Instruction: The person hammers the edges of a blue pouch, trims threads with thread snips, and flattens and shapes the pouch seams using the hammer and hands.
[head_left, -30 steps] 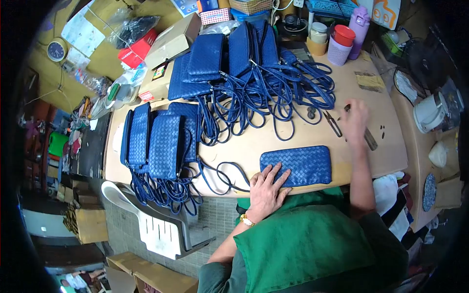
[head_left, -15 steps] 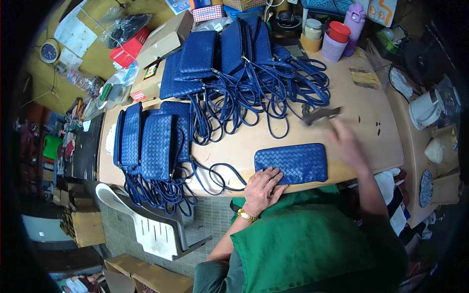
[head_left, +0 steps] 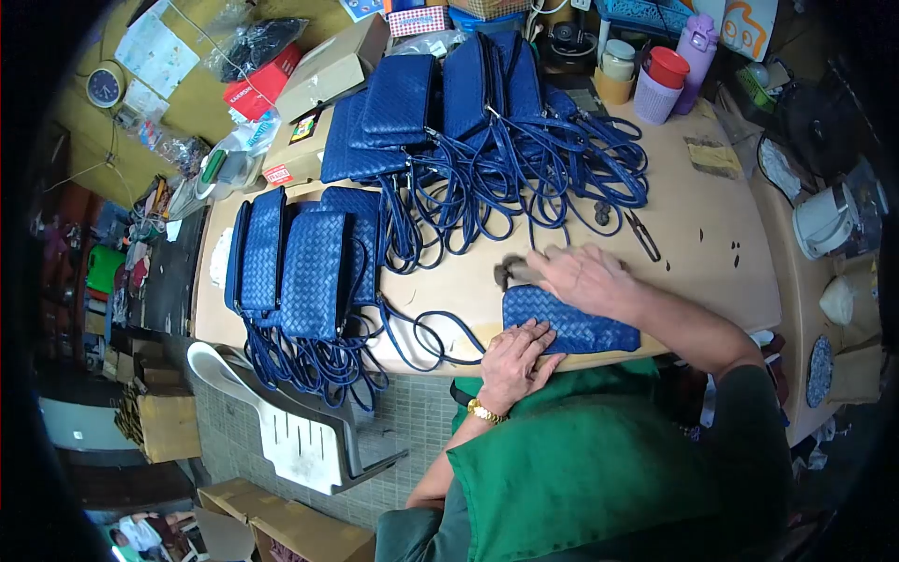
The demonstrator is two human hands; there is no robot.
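A blue woven pouch [head_left: 609,334] lies flat near the front edge of the table. Across its lower left corner rests my left hand [head_left: 521,361], fingers stretched out and pressing on it. My right hand [head_left: 582,278] is closed around the handle of a hammer, partly smeared by motion. The dark hammer head [head_left: 507,273] is at the pouch's upper left corner; whether it touches the pouch I cannot tell. Part of the pouch's top edge is hidden behind my right hand and forearm. Small scissors [head_left: 644,236] lie on the table beyond my right hand.
Blue woven pouches with long straps [head_left: 400,98] are heaped at the back, and more pouches [head_left: 316,272] stand at the left. A purple bottle [head_left: 696,61] and a red cup [head_left: 668,67] are at the back right. Below the table's left edge is a white chair [head_left: 298,450].
My right hand has swung left with the hammer, from the right of the pouch to its upper left corner. The scissors have come into sight. My left hand stays on the pouch.
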